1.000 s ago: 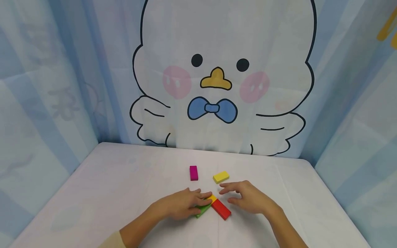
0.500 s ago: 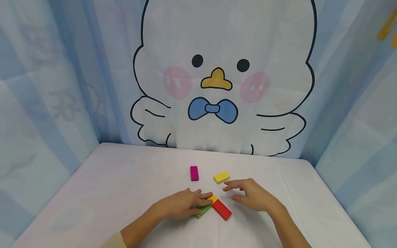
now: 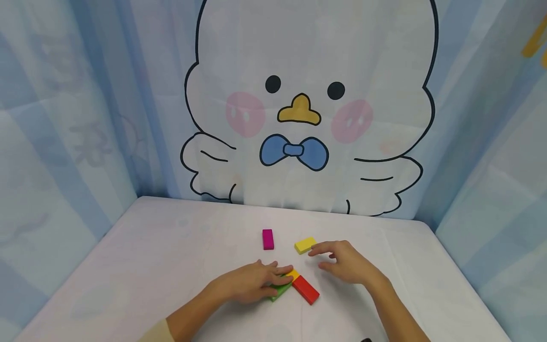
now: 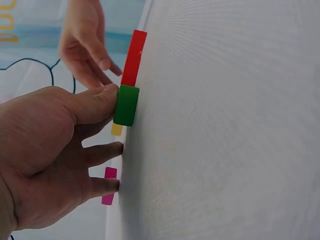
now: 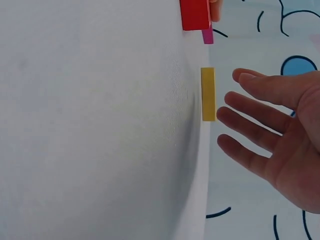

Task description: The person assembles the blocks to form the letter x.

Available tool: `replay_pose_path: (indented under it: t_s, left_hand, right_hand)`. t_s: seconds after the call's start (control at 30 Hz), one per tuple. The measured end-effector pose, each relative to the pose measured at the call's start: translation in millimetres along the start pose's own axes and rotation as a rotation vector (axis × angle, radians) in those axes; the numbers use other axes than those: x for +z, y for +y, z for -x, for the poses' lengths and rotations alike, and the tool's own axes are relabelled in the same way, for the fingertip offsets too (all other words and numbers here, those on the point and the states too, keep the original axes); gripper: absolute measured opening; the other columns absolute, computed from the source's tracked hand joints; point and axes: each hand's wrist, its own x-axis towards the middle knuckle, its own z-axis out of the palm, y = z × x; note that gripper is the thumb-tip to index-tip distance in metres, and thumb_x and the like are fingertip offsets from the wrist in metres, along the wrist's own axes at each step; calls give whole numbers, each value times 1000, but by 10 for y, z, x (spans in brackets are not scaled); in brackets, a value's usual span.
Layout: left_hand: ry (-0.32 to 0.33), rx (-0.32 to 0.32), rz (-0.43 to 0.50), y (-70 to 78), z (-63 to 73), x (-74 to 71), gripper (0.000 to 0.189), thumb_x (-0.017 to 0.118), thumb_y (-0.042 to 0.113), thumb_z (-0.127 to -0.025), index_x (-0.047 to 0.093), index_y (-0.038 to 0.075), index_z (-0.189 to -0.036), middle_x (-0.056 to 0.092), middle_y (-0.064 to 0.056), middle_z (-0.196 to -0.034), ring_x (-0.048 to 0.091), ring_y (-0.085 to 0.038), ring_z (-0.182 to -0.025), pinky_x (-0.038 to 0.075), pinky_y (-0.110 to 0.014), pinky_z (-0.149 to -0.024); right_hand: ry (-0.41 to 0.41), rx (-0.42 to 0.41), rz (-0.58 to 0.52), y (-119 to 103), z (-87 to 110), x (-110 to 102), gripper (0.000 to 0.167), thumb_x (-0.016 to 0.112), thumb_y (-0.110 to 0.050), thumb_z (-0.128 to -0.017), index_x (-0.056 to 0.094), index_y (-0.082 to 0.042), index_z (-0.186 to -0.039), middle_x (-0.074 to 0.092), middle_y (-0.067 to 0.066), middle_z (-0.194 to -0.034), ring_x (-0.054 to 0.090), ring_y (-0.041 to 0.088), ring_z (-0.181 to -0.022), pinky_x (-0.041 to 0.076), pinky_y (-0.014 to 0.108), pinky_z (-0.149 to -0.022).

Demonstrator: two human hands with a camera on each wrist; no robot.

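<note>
Curtained-off space, room type unclear, blue-and-white drapes (image 3: 64,118) on three sides, cartoon bird print (image 3: 299,128), pale table (image 3: 192,237)

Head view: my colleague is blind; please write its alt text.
A person's left grip rests on a green block and an orange block beside a red block; the right grip hovers by a yellow block. A magenta block lies farther back on the white table, before a cartoon-bird curtain.

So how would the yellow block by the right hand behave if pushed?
The yellow block probably won't roll, given its flat sides. Lying low on the white tabletop, it should slide rather than tip. Straight edges suggest it's stiff.
</note>
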Motion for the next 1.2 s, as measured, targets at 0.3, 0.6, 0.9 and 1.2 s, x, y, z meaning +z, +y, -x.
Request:
replay_pose_path:
  t_s: [0.3, 0.6, 0.9, 1.2]
  left_hand:
    - [-8, 1, -11, 11, -8, -7, 50, 63, 28, -104, 52, 33, -153, 39, 16, -165, 41, -29, -153, 34, -62, -121]
    - [-25, -10, 2, 7, 6, -9, 49, 61, 28, -105, 52, 34, -153, 37, 17, -166, 39, -28, -154, 33, -61, -123]
    - [-58, -41, 49, 20, 26, -18, 56, 63, 33, -100, 50, 36, -155, 33, 22, -167, 34, -28, -157, 28, -63, -124]
    - [-77, -60, 69, 3, 32, -21, 65, 67, 31, -94, 48, 39, -155, 29, 26, -167, 31, -27, -158, 26, -65, -124]
  right_hand:
    - [73, 20, 12, 21, -133, -9, 29, 74, -2, -92, 76, -12, -119, 73, 6, -127, 67, 32, -120, 59, 50, -99]
    - [133, 113, -5, 61, -238, 48, 32, 75, -3, -92, 76, -15, -121, 72, 5, -126, 67, 31, -119, 59, 47, -100]
    - [115, 128, -18, 116, -359, 69, 36, 74, -2, -92, 75, -16, -125, 70, 6, -130, 64, 31, -123, 57, 48, -103]
    - [93, 132, -17, 149, -476, 86, 36, 72, -1, -91, 76, -15, -123, 68, 8, -130, 64, 30, -118, 59, 46, -98]
